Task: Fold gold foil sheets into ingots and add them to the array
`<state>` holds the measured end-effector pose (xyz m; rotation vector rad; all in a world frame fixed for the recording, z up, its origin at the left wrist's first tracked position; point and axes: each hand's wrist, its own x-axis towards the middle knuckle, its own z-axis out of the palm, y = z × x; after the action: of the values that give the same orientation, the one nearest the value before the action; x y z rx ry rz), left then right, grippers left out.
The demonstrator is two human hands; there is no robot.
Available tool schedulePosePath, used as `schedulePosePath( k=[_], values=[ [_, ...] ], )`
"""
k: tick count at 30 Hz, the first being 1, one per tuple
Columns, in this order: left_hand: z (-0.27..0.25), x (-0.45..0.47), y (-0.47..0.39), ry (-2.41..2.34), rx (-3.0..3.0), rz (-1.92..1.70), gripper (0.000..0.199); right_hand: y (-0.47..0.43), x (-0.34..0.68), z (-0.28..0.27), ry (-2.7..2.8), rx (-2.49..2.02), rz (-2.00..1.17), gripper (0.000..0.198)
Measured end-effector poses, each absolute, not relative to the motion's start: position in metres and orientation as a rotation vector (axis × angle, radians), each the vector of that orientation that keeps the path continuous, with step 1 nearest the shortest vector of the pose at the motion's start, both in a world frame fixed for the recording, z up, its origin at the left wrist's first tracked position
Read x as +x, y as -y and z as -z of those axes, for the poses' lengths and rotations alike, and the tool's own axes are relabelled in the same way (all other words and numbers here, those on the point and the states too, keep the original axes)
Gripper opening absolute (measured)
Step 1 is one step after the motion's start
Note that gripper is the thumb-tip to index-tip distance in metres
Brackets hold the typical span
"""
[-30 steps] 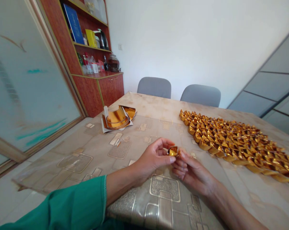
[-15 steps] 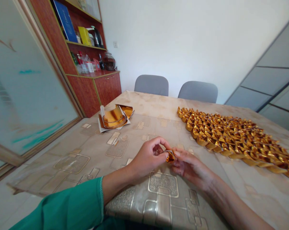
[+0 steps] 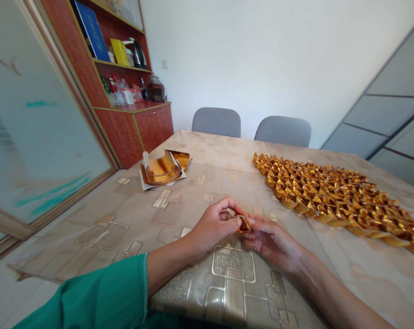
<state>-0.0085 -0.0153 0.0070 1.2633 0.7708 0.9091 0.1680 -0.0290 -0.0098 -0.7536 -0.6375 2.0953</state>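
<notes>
Between my two hands, above the near part of the table, is a small folded piece of gold foil paper (image 3: pixel 244 225). My left hand (image 3: pixel 218 222) pinches it from the left, thumb at its open side and index finger curled over the top. From the right, my right hand (image 3: pixel 269 235) grips its other side between thumb and fingers. The fingers cover much of the piece. To the right lie rows of many folded gold paper pieces (image 3: pixel 316 187), packed close together. A stack of curved gold foil sheets (image 3: pixel 162 169) with white backing rests at the left.
The table (image 3: pixel 207 148) has a patterned, shiny cover. Two grey chairs (image 3: pixel 216 122) stand at its far side. A red-brown cabinet (image 3: pixel 152 124) with bottles and a kettle is at the back left, beside a frosted glass door (image 3: pixel 49 123).
Both hands stay at nearly the same spot. The fingers have shifted slightly on the gold foil piece, with my left thumb pressed further into its opening.
</notes>
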Motion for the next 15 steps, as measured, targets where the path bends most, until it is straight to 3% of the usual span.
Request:
schedulePosePath(
  k=[6,15],
  values=[
    [-0.0042,-0.0079,0.0129,-0.818,1.341,-0.971,0.010,0.0299,0.1662,0.0089,0.661,-0.769,-2.118,0.023],
    [-0.0127,-0.0174,0.0139,-0.686,1.430,-0.869,0.030,0.0286,0.1704,0.0046,0.588,-0.747,-2.059,0.029]
  ],
)
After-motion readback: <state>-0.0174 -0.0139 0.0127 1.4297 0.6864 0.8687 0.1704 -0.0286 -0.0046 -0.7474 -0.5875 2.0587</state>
